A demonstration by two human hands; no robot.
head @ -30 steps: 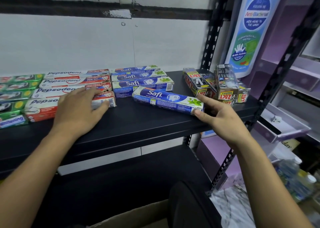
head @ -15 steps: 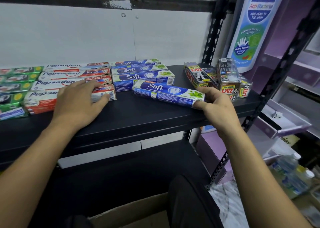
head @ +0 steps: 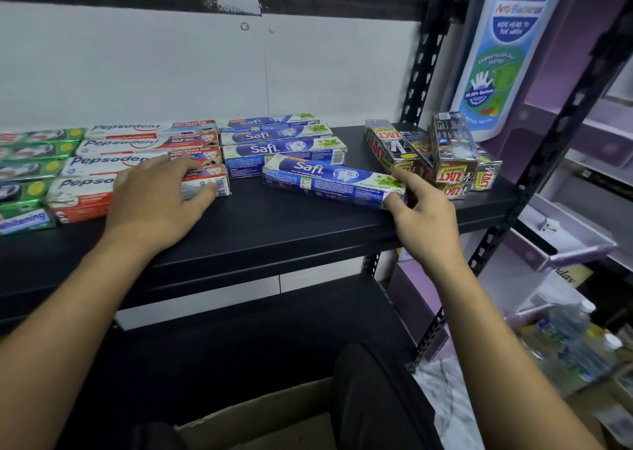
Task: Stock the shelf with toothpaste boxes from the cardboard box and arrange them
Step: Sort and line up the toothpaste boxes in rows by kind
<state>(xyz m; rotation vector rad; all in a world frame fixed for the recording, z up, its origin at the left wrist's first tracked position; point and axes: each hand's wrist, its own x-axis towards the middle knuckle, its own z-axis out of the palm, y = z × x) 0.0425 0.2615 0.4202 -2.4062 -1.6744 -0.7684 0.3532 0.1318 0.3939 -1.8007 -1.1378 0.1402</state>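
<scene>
shelf point(head: 274, 230): black metal board; all toothpaste stock lies flat on it.

far left: green boxes point(head: 30, 162), stacked in a column running from near to far, partly cut off by the frame edge.

just right of these: pepsodent boxes point(head: 137, 143), four rows, red and white, long sides facing the viewer.

left hand point(head: 154, 203): palm down, fingers straight and relaxed. it rests on the nearest pepsodent rows; the fingertips reach the right end of the front one. nothing is grasped.

centre, far: safi stack point(head: 284, 148), three blue and white rows, touching the pepsodent group on its right side.

centre, near, below the shelf: cardboard box point(head: 274, 415); only its upper edge shows.

centre right: loose safi box point(head: 329, 182), lying in front of the safi stack, skewed, with its right end nearer the shelf edge.

right hand point(head: 421, 216): pinches the right end of the loose safi box, index finger on top, thumb on the end flap.

right: zact boxes point(head: 445, 162), an untidy cluster, some upright, some flat.

far right: bottle-shaped sign point(head: 503, 52) behind the upright post.
</scene>
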